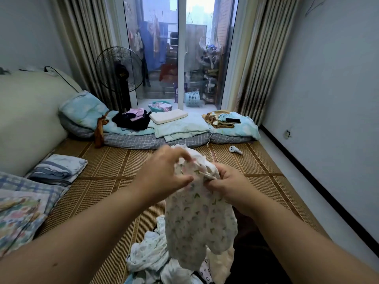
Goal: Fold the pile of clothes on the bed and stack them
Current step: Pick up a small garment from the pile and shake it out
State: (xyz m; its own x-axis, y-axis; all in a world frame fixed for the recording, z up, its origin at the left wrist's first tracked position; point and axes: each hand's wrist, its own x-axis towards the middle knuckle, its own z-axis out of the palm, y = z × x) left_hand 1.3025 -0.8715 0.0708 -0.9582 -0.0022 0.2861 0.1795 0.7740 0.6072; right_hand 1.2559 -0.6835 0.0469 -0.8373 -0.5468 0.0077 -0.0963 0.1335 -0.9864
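my left hand and right hand both pinch the bunched top of a soft white garment printed with small pale shapes, held up between them, the left one blurred. under it runs the ribbed woven mat of the bed. the garment's limp lower end hangs over the crumpled pile of pale clothes, and a flat folded stack lies well apart on the left.
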